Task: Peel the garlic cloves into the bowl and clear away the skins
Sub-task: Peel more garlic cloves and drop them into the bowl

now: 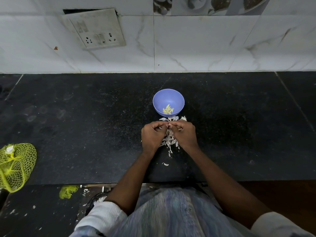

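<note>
**Operator:** Garlic cloves (168, 109), peeled, lie in a small heap at the bottom of the blue bowl (159, 101), toward its near side. I count roughly four or five; they overlap, so I cannot be sure. Their long axes mostly run from near-left to far-right, tips pointing away from me.

**Colleague:** And the hands?

**Operator:** Both are just on the near side of the bowl, above the skins (171, 140), fingertips meeting. The left hand (152, 136) has its fingers curled inward, and the right hand (184, 135) likewise. They seem to pinch something small between them, but it is hidden by the knuckles; I cannot tell whether it is a clove or only skin. A pale sliver shows by the right fingers.

**Colleague:** Where do the skins sit?

**Operator:** On the dark surface (85, 127), from touching the bowl's near edge down between the wrists, with one stray flake nearer me. Part of the pile is covered by the hands.

**Colleague:** Anything else?

**Operator:** A yellow net bag (17, 166) at the left, cut off by the frame edge, with something white inside at its top. A switch plate (97, 29) hangs on the tiled wall.
</note>
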